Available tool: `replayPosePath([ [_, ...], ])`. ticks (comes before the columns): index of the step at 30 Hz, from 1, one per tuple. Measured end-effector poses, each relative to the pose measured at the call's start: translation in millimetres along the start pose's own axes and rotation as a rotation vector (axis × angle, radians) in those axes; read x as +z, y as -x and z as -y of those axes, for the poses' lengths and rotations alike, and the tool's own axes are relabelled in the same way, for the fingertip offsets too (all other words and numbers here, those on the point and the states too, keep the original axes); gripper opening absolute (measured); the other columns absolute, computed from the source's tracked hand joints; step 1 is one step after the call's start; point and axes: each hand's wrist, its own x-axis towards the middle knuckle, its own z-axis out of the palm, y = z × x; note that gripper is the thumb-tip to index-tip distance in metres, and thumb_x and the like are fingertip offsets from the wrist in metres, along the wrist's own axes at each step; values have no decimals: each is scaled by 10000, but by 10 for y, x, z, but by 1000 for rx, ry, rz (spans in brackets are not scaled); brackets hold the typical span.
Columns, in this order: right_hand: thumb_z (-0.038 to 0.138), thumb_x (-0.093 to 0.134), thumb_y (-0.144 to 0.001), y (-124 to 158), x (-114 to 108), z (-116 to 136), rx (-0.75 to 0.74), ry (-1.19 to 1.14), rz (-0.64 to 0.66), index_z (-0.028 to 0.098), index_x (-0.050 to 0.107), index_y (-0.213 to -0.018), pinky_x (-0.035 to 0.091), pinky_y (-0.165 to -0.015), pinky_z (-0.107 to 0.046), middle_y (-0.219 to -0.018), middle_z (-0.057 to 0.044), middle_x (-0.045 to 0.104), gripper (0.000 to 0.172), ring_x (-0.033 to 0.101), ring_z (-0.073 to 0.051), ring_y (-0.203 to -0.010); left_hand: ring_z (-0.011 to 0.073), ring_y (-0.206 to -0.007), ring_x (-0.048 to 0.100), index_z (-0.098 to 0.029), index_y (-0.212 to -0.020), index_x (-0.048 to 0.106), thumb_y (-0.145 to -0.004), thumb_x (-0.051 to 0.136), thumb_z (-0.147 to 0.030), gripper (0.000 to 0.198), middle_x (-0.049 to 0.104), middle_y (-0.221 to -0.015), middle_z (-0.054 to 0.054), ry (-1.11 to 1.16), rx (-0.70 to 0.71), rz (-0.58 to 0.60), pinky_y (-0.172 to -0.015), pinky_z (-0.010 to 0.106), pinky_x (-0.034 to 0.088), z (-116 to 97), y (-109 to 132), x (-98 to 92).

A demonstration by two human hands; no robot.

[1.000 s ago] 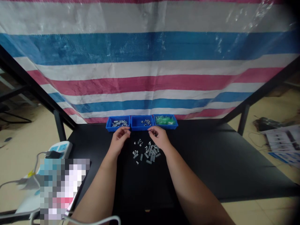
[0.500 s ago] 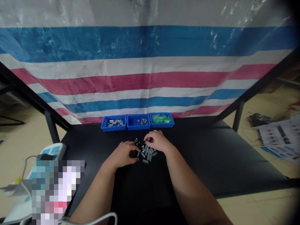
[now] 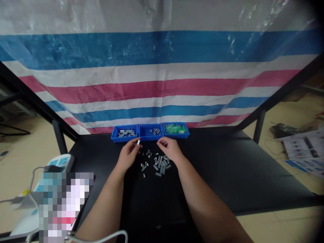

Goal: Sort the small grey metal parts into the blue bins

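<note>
A heap of several small silver metal parts (image 3: 157, 163) lies on the black table (image 3: 227, 168). My left hand (image 3: 130, 152) is raised just left of the heap and pinches one small silver sleeve (image 3: 138, 142) between thumb and fingertips, close to the left blue bin (image 3: 124, 132). My right hand (image 3: 169, 148) hovers over the heap's far right side with its fingers curled together; what they hold is too small to name. Behind the hands stand the middle blue bin (image 3: 151, 131) with a few silver parts and the right blue bin (image 3: 176, 129) with green parts.
A striped blue, pink and white tarp (image 3: 162, 77) hangs right behind the bins. A white power strip (image 3: 57, 162) with a cable sits at the table's left edge. Papers (image 3: 303, 152) lie on the floor to the right. Black frame legs stand at both rear corners.
Both hands dropped onto the heap half a second ago. They have since lifted towards the bins, the left one now with a silver sleeve in its fingertips.
</note>
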Motion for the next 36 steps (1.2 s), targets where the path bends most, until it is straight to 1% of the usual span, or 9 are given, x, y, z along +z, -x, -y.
replayPosePath([
  [4,296,648,-810,-50,115,-31,30,-118,-48,198,685,-799,475,-597,-247,-690,-2,657,105,594,-141,-609,83,-529,477,-169,-1176,685,-799,663,-354,420,585,-701,-12,259,-128,-223,-490,194,383,114,-116,-63],
  [8,285,635,-789,-85,188,-59,46,-119,-61,201,659,-769,460,-553,-241,-634,15,614,90,571,-132,-564,57,-419,343,-188,-995,646,-710,606,-261,297,400,-553,-82,420,-253,-331,-401,151,229,132,-170,-90],
  [14,349,656,-773,-125,223,-83,205,-304,14,196,658,-791,474,-432,-248,-633,12,627,154,578,-136,-457,52,-392,334,-275,-1033,474,-693,618,-236,371,467,-592,-104,495,-256,-439,-399,137,225,88,-218,-104],
  [22,440,687,-810,-145,210,-64,167,-275,1,208,644,-747,428,-391,-247,-582,22,600,244,557,-134,-406,61,-416,332,-199,-799,568,-730,599,-283,113,414,-527,-71,248,-202,-469,-387,153,194,94,-185,-143],
  [27,503,683,-832,-133,212,-21,143,-293,-27,201,664,-749,468,-408,-262,-604,2,625,313,578,-144,-437,63,-429,368,-163,-780,649,-754,602,-292,140,436,-523,-54,180,-148,-457,-401,163,217,61,-177,-162],
  [29,496,697,-824,-145,232,-13,113,-385,-71,194,703,-879,561,-526,-296,-732,-35,693,307,662,-174,-571,75,-473,463,-162,-935,690,-777,622,-312,228,592,-657,-9,250,-87,-415,-418,169,281,46,-190,-167],
  [31,465,713,-818,-155,252,-16,65,-456,-92,198,698,-1090,606,-692,-337,-926,-75,735,382,712,-199,-755,130,-667,630,-199,-1214,648,-802,640,-323,431,712,-1017,78,278,-25,-318,-500,193,414,49,-198,-167],
  [33,421,710,-824,-151,259,-22,27,-451,-93,208,650,-1231,599,-744,-341,-1047,-94,729,463,705,-192,-818,206,-952,683,-266,-1426,506,-818,660,-326,630,607,-1368,120,235,25,-191,-654,255,520,72,-196,-162],
  [36,342,672,-850,-114,221,-15,-26,-290,-99,205,691,-1142,555,-670,-293,-962,-72,716,323,662,-165,-750,254,-1124,638,-266,-1434,515,-849,651,-331,604,548,-1453,112,62,91,-85,-822,334,538,117,-173,-151],
])
